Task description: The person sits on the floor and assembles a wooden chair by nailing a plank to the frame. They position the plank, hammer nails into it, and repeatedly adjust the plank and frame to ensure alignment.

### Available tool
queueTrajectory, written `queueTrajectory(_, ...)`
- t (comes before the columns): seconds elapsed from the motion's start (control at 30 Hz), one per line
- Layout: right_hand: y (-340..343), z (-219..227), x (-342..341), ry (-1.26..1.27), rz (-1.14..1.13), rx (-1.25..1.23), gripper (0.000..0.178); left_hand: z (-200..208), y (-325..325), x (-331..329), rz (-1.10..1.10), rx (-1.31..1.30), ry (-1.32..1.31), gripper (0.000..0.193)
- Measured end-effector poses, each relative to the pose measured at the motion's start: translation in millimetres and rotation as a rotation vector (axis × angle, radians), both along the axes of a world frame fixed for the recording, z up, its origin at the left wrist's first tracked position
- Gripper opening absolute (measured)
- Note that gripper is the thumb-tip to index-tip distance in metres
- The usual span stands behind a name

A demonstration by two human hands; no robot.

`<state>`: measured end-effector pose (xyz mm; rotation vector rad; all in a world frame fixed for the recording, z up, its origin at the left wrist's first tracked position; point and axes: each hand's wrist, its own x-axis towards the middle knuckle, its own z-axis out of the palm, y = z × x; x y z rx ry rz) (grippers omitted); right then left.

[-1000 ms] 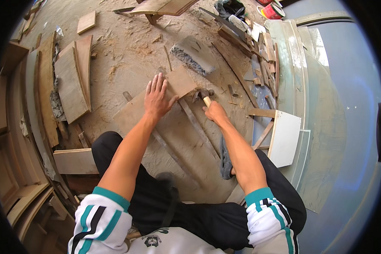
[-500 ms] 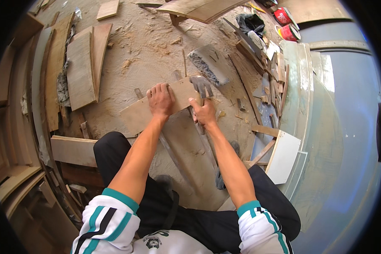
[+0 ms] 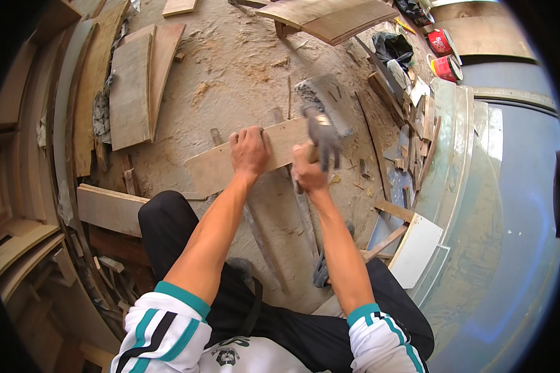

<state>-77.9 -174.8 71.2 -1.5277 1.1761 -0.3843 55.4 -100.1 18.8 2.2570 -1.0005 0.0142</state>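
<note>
At board (image 3: 286, 143), hands (image 3: 250, 151) curled — right gripping hammer (image 3: 322, 133)

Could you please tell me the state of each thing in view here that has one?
Board: lying across two wooden strips.
Left hand: fingers curled over the board's far edge.
Right hand: closed around the hammer handle.
Hammer: held at the board's right end, blurred.
Black bag: crumpled.
Grey block: lying on the floor.
Red cans: cannot tell whether open.
</note>
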Motion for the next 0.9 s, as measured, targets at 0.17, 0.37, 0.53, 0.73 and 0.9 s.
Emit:
queueTrajectory(0.17, 12, 20, 18, 0.215, -0.145, 0.472, 0.024, -5, 1, 6, -0.009, 0.116, -0.023, 0.016)
queueTrajectory(0.37, -1, 8, -29, 0.2, -0.214, 0.29, 0.026, -7, 3, 5, -0.139, 0.115, -0.096, 0.034)
queueTrajectory(0.53, -12, -9, -81, 0.288, -0.308, 0.155, 0.031, 2, 1, 1, -0.285, 0.185, -0.262, 0.054)
queueTrajectory(0.73, -52, -31, -146, 0.695, -0.1, -0.032, 0.035, 1, -6, -2, -0.347, 0.153, -0.383, 0.054)
queueTrajectory(0.9, -58, -10, -146, 0.978, 0.137, -0.255, 0.044, -2, -1, -1, -0.333, 0.13, -0.433, 0.047)
